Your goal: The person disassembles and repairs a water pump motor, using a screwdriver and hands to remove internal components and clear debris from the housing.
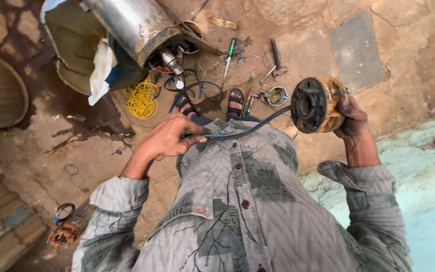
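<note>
The right hand (351, 118) grips a rusty round flange (315, 104), held up at the right above the floor. A dark cable (250, 128) runs from its centre leftward to the left hand (167, 137), which pinches it closed, above the person's sandalled feet (212, 103).

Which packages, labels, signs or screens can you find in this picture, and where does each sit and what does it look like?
None: no package, label, sign or screen shows.
Nearest to one: a white cloth, crumpled, beside the steel motor housing, upper left.
The left hand holds a dark cable; the right hand holds a rusty round flange.
</note>
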